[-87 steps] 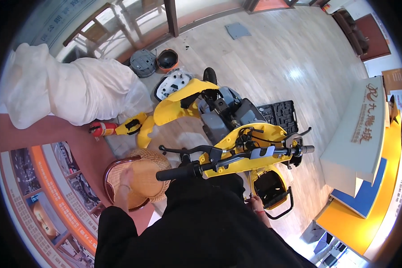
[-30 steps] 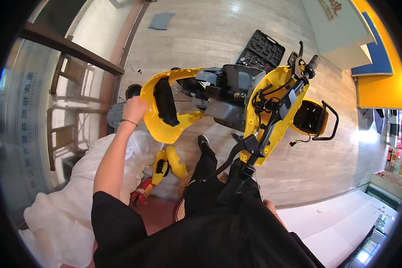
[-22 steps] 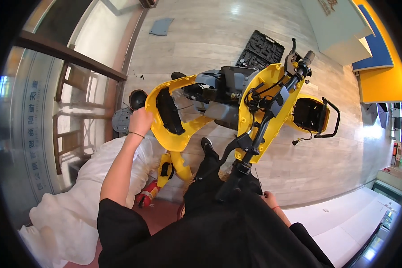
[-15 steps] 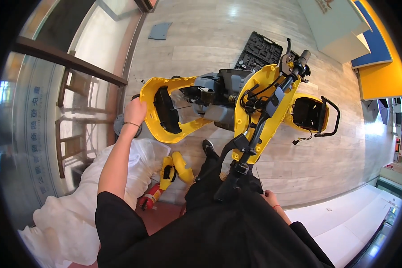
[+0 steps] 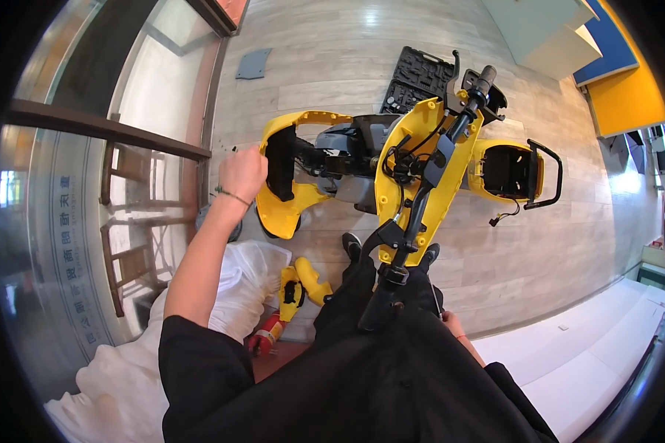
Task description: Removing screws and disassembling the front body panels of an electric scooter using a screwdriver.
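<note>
A partly stripped yellow electric scooter stands before me, its front shell off the centre and wiring bare inside. My left hand is closed on the outer edge of the yellow curved body panel at the scooter's left end; the panel has a black inner liner. The fingertips are partly hidden. Low on the right, beside my leg, my right hand is closed around a thin-shafted tool, perhaps a screwdriver; its handle is hidden. The handlebar crosses close to my body.
A black tool case lies opened beyond the scooter, near a grey flat panel. To the left are white sheeting, yellow parts, a red fire extinguisher and a glass wall. A white counter stands at right.
My left hand has moved right and the yellow panel has shifted and tilted inward, its loop looking narrower. My view has turned slightly; my right hand stays low with the thin tool.
</note>
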